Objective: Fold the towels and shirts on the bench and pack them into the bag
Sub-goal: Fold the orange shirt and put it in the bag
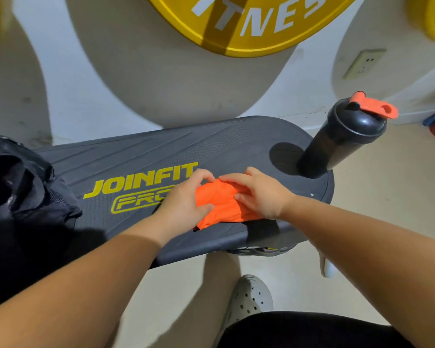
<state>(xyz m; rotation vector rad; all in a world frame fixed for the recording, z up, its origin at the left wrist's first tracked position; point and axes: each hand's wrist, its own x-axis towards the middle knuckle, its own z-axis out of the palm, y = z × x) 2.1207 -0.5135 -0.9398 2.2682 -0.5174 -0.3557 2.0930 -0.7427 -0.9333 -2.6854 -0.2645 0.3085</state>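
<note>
Stood over a dark table (pixel 141 156) printed with yellow JOINFIT PRO lettering, with a small orange cloth (pixel 219 204) bunched up near its front edge, just right of the lettering. Gripped the cloth's left side with the left hand (pixel 183 197), fingers curled over the far edge and thumb pressed onto the fabric from the near side. Pinched the right side with the right hand (pixel 259 194), index finger laid along the top fold and thumb tucked in below it. Held the two hands close together, fingertips almost meeting above the cloth. Could make out a flat black item (pixel 261 231) below the right wrist, partly under the orange cloth and reaching to the table's front edge; could not tell whether towel or shirt. Had a black bag (pixel 23 192) at the table's left end, mouth gaping open, well apart from the cloth. Saw a black shaker bottle (pixel 342 136) with an orange flip cap upright at the table's right end, near the right hand but not touching it. Faced a white wall with a round yellow sign (pixel 249 23) and a socket (pixel 363 64). Wore a pale perforated clog (pixel 249 300) on the beige floor below the table.
</note>
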